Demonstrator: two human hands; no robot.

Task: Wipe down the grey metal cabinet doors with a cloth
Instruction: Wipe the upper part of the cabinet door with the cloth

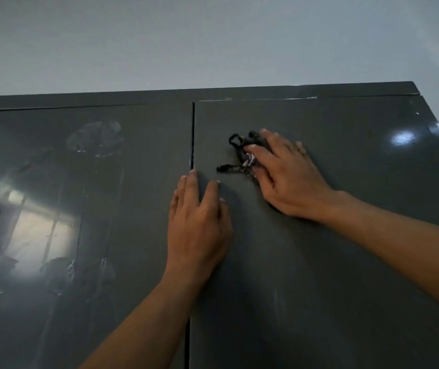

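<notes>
Your right hand [290, 177] is up on the right-hand cabinet door [359, 262], a little below its top edge and not far from the seam [193, 129] between the two doors. Its fingers [274, 141] are spread and laid fairly flat over the dark cloth [241, 155]; they press it to the metal and do not clutch it. That suits wiping, since a flat hand puts more of the cloth against the panel. The cloth is bunched small under your fingertips, and frayed loops and strands stick out to the left past them, so only a small patch is likely doing the cleaning. Your left hand [198, 222] holds nothing. It lies flat with straight fingers on the same door's inner edge, right beside the seam, and its fingertips reach about level with the lowest strand of the cloth. It is probably there to hold the door against the push of your wiping hand and to steady you as you reach up. The left-hand door [133, 182] is glossy and shows a bright window reflection [40, 230]. Lower on the right-hand door there are faint pale streaks [279, 302], so that area probably still needs wiping. Above the cabinet is only the plain pale wall [213, 35].
</notes>
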